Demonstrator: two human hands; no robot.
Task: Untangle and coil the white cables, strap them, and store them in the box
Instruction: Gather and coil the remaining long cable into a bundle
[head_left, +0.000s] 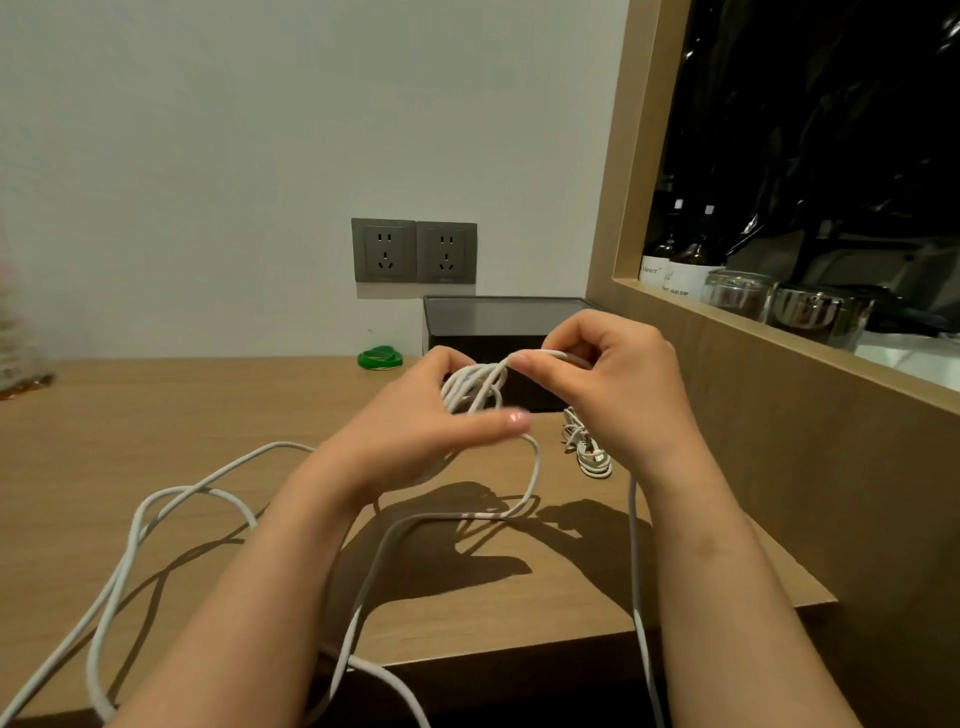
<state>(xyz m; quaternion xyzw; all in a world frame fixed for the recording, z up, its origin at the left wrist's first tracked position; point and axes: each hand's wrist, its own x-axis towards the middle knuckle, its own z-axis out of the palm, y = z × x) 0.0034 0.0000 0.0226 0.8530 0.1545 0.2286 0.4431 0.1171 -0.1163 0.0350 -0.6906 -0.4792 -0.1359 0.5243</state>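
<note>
White cable (467, 389): left hand (415, 421) and right hand (618, 374) fingers (550, 359) grip it; bottle (691, 262) "LIQUID SOAP".

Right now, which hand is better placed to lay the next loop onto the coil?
Right, likely. The right hand pinches the white cable where it meets the coil, while the left hand is busy holding that coil.

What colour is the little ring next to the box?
The ring is green, best seen in the head view.
</note>
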